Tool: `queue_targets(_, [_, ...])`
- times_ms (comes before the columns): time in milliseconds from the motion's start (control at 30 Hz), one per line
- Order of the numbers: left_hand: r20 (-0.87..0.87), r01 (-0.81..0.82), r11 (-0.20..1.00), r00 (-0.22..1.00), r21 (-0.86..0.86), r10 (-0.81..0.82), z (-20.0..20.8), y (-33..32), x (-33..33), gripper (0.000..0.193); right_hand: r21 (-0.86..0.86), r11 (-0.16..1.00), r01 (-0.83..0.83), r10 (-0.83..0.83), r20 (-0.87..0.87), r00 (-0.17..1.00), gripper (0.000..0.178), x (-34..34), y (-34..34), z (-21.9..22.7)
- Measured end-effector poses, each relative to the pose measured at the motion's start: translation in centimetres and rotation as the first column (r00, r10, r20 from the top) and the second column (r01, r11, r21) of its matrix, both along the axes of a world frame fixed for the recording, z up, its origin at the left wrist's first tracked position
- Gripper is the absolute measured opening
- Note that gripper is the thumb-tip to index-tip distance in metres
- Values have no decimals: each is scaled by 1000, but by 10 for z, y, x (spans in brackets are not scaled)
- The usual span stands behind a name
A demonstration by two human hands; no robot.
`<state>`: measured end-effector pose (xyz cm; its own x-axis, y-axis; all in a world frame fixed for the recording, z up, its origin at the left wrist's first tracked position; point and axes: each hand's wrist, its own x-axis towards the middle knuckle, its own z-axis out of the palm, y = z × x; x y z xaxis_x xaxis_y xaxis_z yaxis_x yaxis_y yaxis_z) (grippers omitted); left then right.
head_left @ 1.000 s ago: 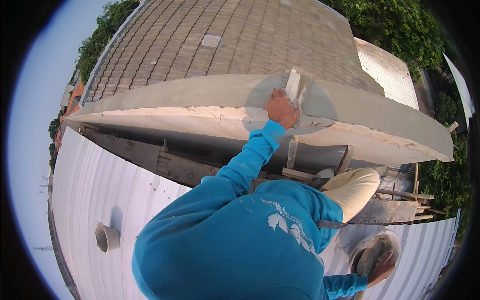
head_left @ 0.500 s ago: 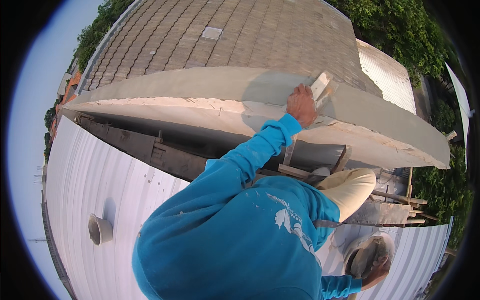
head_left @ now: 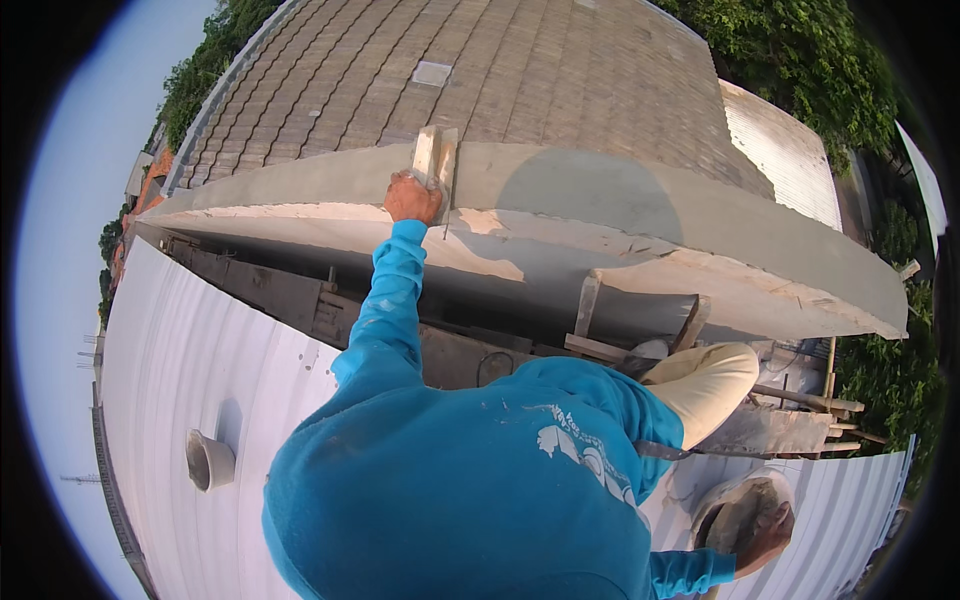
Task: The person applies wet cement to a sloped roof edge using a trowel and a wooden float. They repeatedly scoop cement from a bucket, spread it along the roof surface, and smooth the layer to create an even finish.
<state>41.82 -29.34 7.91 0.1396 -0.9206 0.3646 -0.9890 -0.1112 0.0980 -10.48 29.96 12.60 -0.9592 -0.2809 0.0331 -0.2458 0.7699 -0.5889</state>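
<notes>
My left hand (head_left: 412, 197) is closed round a plastering float (head_left: 428, 155), which lies against the top band of a grey rendered concrete ledge (head_left: 330, 172). The float has a pale block on a thin board, with its face against the ledge hidden. Low on the right, my right hand (head_left: 768, 535) is at the mouth of a mortar-smeared bucket (head_left: 706, 505). Its fingers are curled in over the grey mortar (head_left: 750, 515). What they grip, if anything, is too unclear to make out.
Beyond the ledge rises a tiled roof (head_left: 530, 80). A narrow gap with planks (head_left: 270, 285) and wooden props (head_left: 587, 303) runs below it. Corrugated metal sheeting (head_left: 160, 360) lies on the near side, with a pale pipe opening (head_left: 210, 460). Trees (head_left: 800, 70) stand at far right.
My left hand has carried the float leftward along the ledge, off the shaded patch. My right hand stays at the bucket, and the view has shifted slightly.
</notes>
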Motion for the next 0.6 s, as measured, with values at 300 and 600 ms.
queue_targets(300, [-182, 216, 975, 962, 44, -205, -8, 26, -95, 45, 70, 957, -281, 274, 91, 957, 55, 20, -12, 66])
queue_targets(600, [-549, 776, 629, 542, 37, -636, 5, 116, -310, 46, 51, 998, 20, -22, 33, 999, 60, -13, 9, 10])
